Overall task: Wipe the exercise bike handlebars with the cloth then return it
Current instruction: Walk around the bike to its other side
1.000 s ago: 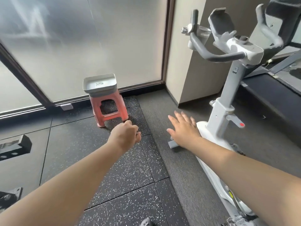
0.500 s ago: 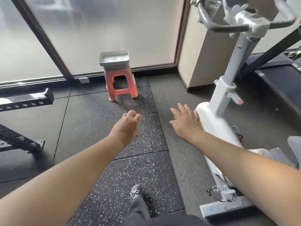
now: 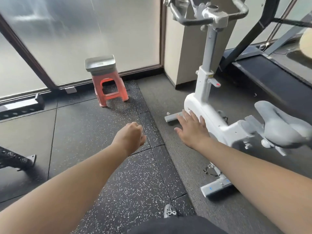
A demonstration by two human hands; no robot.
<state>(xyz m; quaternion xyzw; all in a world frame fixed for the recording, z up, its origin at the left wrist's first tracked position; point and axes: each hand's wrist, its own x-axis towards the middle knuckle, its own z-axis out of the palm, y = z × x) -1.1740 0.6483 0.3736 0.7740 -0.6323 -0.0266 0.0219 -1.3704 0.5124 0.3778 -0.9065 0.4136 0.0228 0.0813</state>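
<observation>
Left hand loosely fisted and right hand spread flat, both empty; no cloth visible, perhaps in grey tray on pink stool, ahead-left, nearer left hand; handlebars upper right.

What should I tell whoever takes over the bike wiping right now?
Left hand: curled in a fist, nothing seen in it.
Right hand: open, fingers spread, empty, in front of the bike frame.
Handlebars: up at the top of the view, neither hand near them.
Grey tray sits on the red stool by the window; no cloth is visible anywhere.
Whether wiping is done cannot be told. Locate the cloth first.
</observation>
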